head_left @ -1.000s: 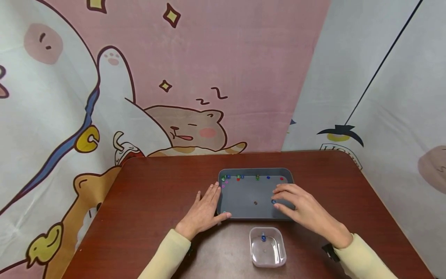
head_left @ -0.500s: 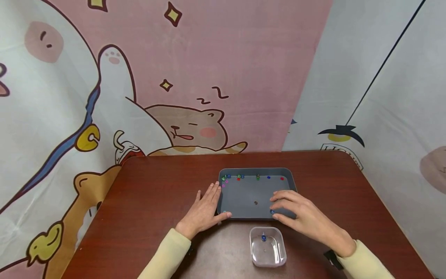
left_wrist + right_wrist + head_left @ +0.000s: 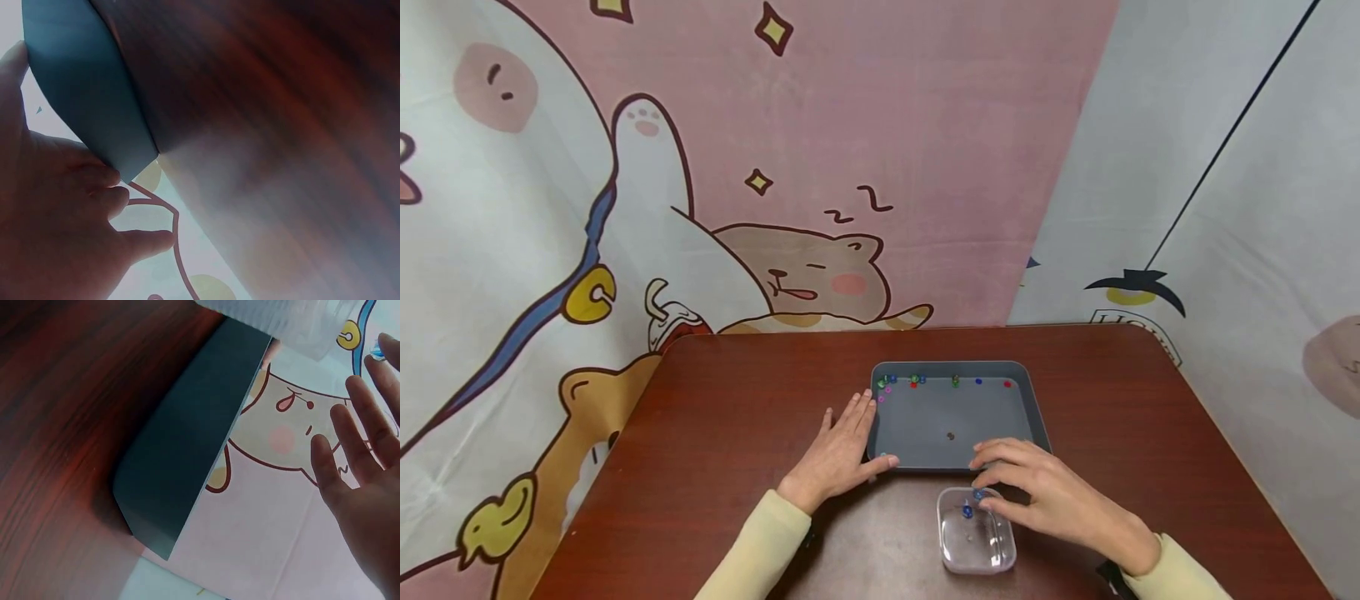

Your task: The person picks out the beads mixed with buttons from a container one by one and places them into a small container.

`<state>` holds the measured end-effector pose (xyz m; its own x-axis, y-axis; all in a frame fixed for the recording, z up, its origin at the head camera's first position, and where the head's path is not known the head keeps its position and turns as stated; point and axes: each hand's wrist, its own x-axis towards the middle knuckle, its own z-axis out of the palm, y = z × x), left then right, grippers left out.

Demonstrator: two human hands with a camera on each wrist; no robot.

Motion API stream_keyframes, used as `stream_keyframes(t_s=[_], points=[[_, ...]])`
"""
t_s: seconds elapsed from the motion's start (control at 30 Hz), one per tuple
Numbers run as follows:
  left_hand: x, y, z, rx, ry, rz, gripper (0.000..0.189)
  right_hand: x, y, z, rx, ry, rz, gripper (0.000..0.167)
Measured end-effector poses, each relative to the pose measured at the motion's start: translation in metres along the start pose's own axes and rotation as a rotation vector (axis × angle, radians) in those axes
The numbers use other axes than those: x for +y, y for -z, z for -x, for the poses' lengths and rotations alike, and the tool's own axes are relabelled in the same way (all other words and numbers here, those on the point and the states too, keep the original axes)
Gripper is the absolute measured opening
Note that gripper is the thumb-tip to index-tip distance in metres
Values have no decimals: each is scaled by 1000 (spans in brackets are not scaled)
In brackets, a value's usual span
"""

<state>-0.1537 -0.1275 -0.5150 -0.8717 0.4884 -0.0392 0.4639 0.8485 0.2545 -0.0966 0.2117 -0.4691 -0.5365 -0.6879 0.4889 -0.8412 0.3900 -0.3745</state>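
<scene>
My right hand [image 3: 1051,493] pinches a small blue bead [image 3: 978,494] between thumb and index finger, over the far rim of a clear plastic container [image 3: 951,557]. In the right wrist view the bead [image 3: 377,352] shows as a shiny blue piece at the fingertips, the other fingers spread. Another blue bead [image 3: 967,512] lies inside the container. My left hand [image 3: 835,462], fingers straight, rests at the left edge of a grey tray [image 3: 925,457]; in the left wrist view its fingers touch the tray's wall [image 3: 81,81].
Along the tray's far side lie several small coloured beads, among them a red one [image 3: 1007,384] and a blue one [image 3: 978,382]. A brown bead [image 3: 951,437] lies nearer the front. The brown table [image 3: 737,400] meets a cartoon-printed cloth [image 3: 970,167] behind.
My right hand has carried the blue bead from the tray's right part toward me, across the front rim to above the container. The left hand has stayed in place.
</scene>
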Motion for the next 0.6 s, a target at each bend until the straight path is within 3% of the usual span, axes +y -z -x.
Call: stream_keyframes(t_s=[0.6], points=[[0,1,-1,-10,0,-3,103,-6,-3,6,-73,64,56,28]])
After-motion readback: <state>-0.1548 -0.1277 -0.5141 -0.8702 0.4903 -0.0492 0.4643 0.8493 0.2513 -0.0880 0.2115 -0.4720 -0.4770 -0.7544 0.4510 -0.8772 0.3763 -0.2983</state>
